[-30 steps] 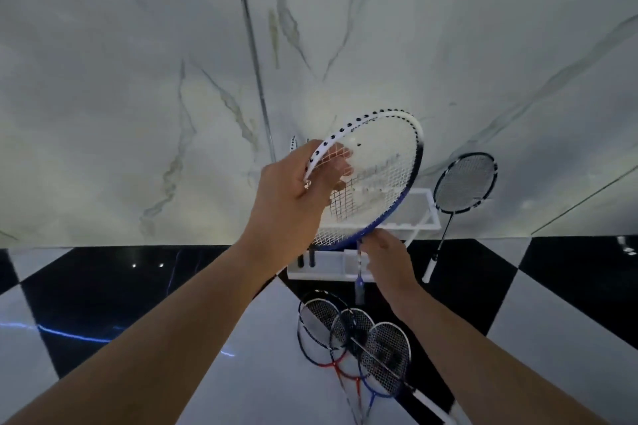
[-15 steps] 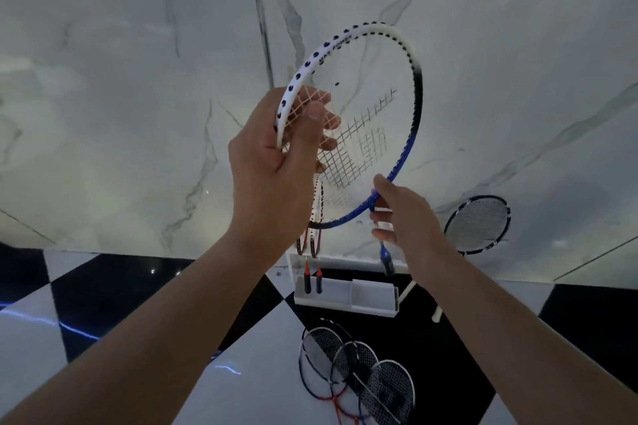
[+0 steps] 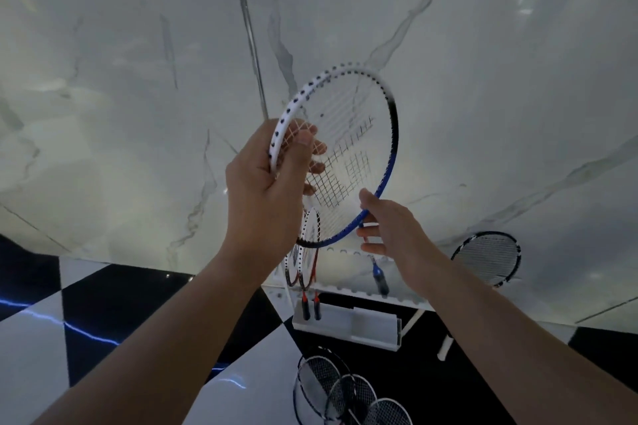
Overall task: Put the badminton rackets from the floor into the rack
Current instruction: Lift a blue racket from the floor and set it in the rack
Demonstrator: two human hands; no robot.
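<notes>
**Racket held over rack, handle near slot rail: hazards and markings**

Rack (image 3: 345, 321): a white frame standing on the checkered floor (image 3: 103, 321) against the marble wall (image 3: 138, 114), with a notched top rail and a tray below. Two red-trimmed rackets (image 3: 307, 252) already hang at its left end, close together.

Blue-and-white racket (image 3: 345, 148): held head-up above the rack. Its blue handle (image 3: 379, 278) hangs at the notched rail, right of the stored pair; whether it sits in a notch cannot be told.

Left hand (image 3: 266, 190): thumb and fingers curled round the white part of the frame, fingers through to the strings. Right hand (image 3: 390, 224): thumb and fingers pinch the blue lower rim.

Risks, as judged:
- Both grips are on the head, so the handle swings free; it may miss the notch or strike the rail.
- The head hangs just beside the stored pair; a tilt to the left could knock them.
- Fingers pressing on the strings may snag on release.
- Three rackets on the floor (image 3: 345, 390) overlap near the person; a step forward could tread on them.
- A black racket (image 3: 486, 259) leans on the wall right of the rack and could slide if bumped.

Markings: a pattern on the strings, not readable. No brand or label can be read.
</notes>
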